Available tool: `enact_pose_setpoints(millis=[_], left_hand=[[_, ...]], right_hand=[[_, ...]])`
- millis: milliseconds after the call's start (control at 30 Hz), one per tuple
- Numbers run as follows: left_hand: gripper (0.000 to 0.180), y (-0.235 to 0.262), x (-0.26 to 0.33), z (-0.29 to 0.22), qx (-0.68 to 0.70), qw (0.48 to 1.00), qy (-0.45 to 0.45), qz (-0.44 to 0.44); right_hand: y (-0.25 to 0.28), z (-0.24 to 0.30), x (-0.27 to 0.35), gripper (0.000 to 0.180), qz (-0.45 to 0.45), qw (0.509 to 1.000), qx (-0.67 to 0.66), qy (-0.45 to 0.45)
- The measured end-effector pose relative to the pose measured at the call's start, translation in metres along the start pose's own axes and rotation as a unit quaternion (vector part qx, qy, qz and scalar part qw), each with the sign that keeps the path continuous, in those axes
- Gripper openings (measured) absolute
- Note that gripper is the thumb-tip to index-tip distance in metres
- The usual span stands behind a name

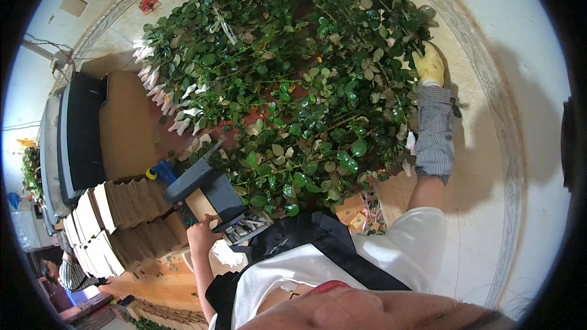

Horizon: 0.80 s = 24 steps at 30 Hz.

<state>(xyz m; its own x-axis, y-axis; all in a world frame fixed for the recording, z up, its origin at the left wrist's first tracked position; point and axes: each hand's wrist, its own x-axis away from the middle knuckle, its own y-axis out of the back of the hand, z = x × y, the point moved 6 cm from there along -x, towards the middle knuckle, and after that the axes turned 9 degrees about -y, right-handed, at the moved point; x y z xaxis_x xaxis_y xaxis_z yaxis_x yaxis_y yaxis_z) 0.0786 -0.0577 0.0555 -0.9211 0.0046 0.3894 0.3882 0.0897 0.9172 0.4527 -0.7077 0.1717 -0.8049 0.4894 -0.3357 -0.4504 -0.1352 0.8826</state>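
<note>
A big heap of green leafy flower stems (293, 85) lies on the floor in front of me. Several buds wrapped in white sleeves (165, 98) stick out at its left edge. My right hand (428, 65), in a yellow glove with a checked sleeve cover (435, 131), reaches into the leaves at the heap's far right; what it grips is hidden. My bare left hand (201, 228) is curled on the near edge of an open dark grey box (214, 198) holding several small items.
Stacks of folded cardboard (122, 217) stand at lower left, with a brown cardboard sheet (125, 122) and a dark flat screen-like panel (79, 134) behind them. Another person (68, 272) sits at far lower left. Pale tiled floor (483, 165) runs along the right.
</note>
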Motion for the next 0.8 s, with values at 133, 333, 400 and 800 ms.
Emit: enact_pose_setpoints(millis=[133,333,400,800], left_hand=[[0.052,-0.002,0.003,0.004,-0.018,1.0,-0.011,-0.008],[0.062,-0.009,0.001,0.005,-0.008,0.998,-0.05,-0.044],[0.071,0.009,0.005,-0.008,0.018,0.994,-0.086,-0.064],[0.09,-0.07,-0.032,0.1,0.809,0.557,-0.149,0.113]], right_hand=[[0.035,0.004,0.016,0.05,0.143,0.945,-0.284,-0.074],[0.106,0.101,0.105,0.051,0.249,0.861,-0.423,0.132],[0.098,0.141,0.154,0.052,0.363,0.771,-0.519,0.061],[-0.029,0.225,0.452,0.043,0.408,0.828,-0.384,-0.016]])
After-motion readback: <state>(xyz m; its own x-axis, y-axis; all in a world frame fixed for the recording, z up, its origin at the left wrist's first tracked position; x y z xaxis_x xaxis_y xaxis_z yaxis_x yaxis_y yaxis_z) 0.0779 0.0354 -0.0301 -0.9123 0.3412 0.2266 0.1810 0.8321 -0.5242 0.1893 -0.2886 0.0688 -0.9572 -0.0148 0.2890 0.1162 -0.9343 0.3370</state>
